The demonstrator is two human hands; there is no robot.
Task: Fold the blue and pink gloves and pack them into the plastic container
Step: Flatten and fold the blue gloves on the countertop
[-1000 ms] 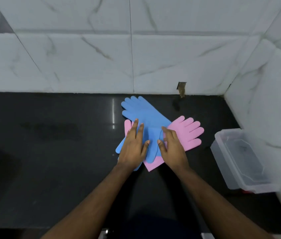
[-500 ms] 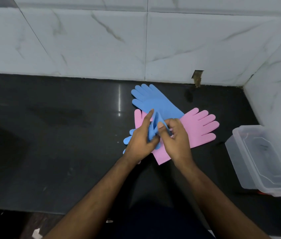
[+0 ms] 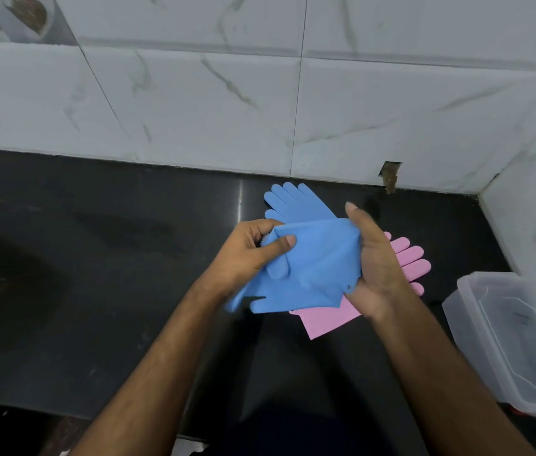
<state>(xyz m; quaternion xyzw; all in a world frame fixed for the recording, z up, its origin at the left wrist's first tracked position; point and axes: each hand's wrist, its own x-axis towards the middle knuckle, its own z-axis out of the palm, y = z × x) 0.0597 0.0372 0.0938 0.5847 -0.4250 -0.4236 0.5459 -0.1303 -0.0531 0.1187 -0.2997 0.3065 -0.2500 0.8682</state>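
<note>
Blue glove (image 3: 312,268) held above the bench (image 3: 95,291): left hand (image 3: 247,255) fingers clamped on its left edge, right hand (image 3: 375,268) cupping the right fold. Judged light, limp, rubbery; grip at edges. Second blue glove (image 3: 293,202) and smooth pink glove (image 3: 405,258) lie flat beyond. Clear, rigid plastic container (image 3: 523,343) stands near right.

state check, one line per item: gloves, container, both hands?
held blue glove: lifted off the counter, held between both hands, partly folded.
second blue glove: flat on the counter, unfolded.
pink glove: flat on the counter, unfolded, partly hidden.
plastic container: open, no lid on it, no gloves inside.
left hand: grips the held glove.
right hand: holds its other edge.
</note>
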